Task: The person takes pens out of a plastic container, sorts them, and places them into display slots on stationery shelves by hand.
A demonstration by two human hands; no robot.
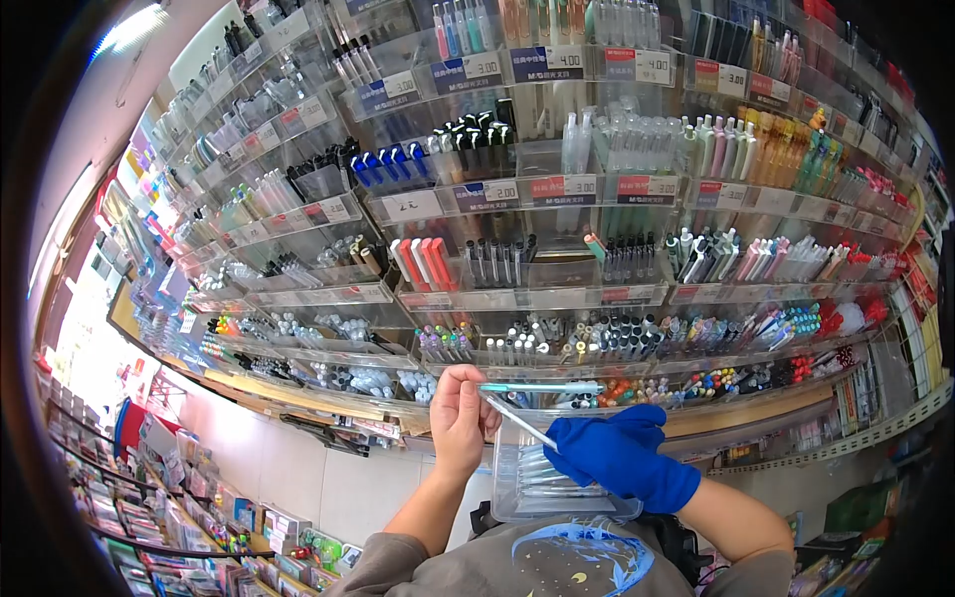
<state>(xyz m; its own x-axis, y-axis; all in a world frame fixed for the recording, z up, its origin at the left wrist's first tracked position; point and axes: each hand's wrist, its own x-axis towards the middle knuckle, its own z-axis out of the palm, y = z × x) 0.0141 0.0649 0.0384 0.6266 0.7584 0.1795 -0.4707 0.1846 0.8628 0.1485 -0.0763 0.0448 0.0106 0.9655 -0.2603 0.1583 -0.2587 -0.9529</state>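
Note:
My left hand (460,420) is bare and closed, with a slim turquoise pen (542,387) pinched at its fingertips and pointing to the right. A blue knit glove covers my right hand (619,456), which is closed around the lower end of a white pen (519,420). That pen slants up toward my left fingers; whether they touch it I cannot tell. Just below both hands, against my body, is a clear plastic bin (505,505) with several pale pens (557,478) lying in it. The glove hides part of the bin.
A tiered clear pen rack (477,298) fills the view ahead, its compartments full of pens, with price labels (547,64) along the shelf edges. A wooden ledge (751,413) runs below. More stocked shelves (189,507) stand at lower left, beside a tiled floor (298,468).

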